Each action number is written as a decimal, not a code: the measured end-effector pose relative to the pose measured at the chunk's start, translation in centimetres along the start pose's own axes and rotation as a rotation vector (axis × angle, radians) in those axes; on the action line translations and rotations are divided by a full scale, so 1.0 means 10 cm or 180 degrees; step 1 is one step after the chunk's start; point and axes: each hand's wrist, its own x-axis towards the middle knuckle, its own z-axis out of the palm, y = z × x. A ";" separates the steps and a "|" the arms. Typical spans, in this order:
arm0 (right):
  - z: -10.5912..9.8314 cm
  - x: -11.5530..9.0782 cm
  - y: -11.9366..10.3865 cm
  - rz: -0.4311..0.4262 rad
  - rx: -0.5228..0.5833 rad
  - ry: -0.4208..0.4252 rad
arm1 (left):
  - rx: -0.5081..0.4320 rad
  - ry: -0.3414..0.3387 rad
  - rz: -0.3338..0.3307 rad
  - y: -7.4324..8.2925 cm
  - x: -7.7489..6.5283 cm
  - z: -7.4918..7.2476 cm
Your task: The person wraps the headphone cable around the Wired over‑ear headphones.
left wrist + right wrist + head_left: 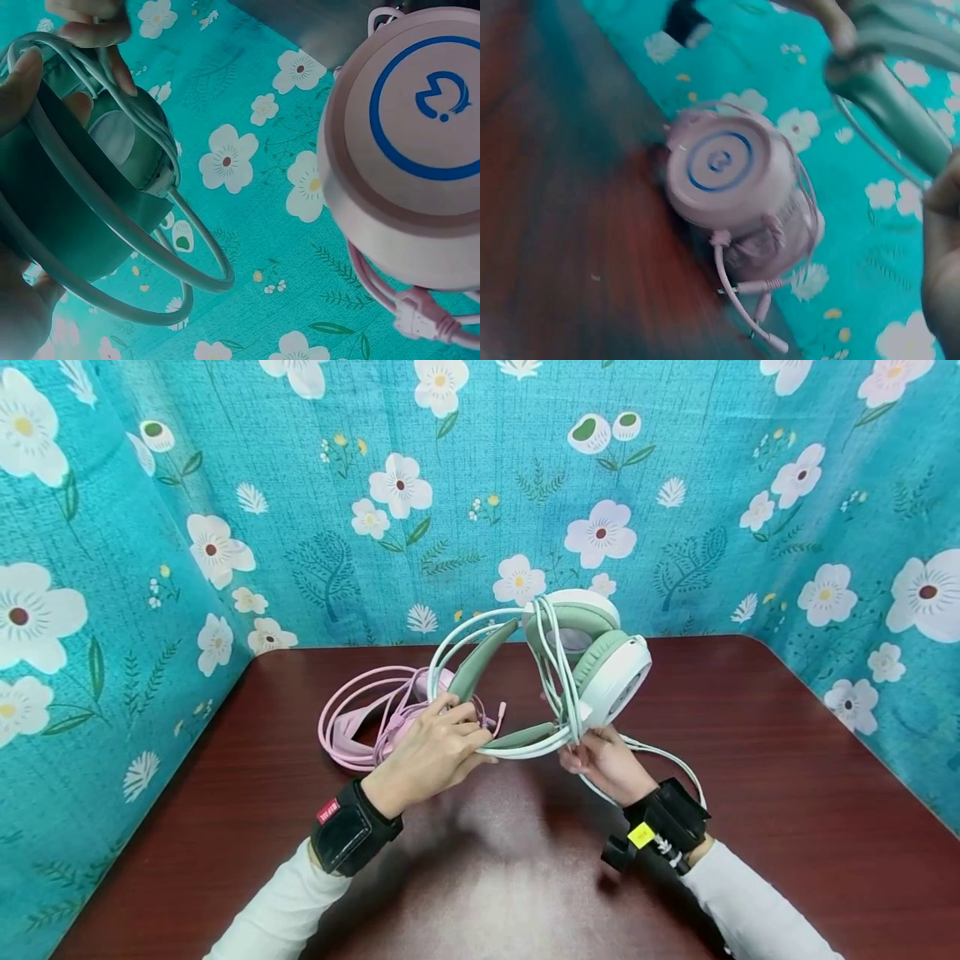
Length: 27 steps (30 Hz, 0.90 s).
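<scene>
A white and pale green pair of headphones point(617, 681) is held up above the table, its ear cups to the right and its headband point(480, 664) to the left. Loops of its pale cable point(558, 664) wind around the ear cups and beside the headband. My left hand point(438, 747) grips the headband with the cable loops along it. At the lower ear cup, my right hand point(606, 766) pinches the cable and the end of the headband; its fingertips are partly hidden. In the left wrist view, the cable loops point(150, 247) hang out past the headband.
Behind my left hand, a pink headset point(348, 735) with a coiled cable and a small microphone boom lies on the dark red-brown table point(750, 735). A blue flowered cloth point(480, 485) hangs around the back and sides. A loose cable length point(678, 764) trails by my right wrist.
</scene>
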 end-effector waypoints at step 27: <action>0.61 0.03 -0.65 0.0559 -0.4077 -0.0265 | 0.0275 -0.0134 0.0059 -0.05 -0.06 0.02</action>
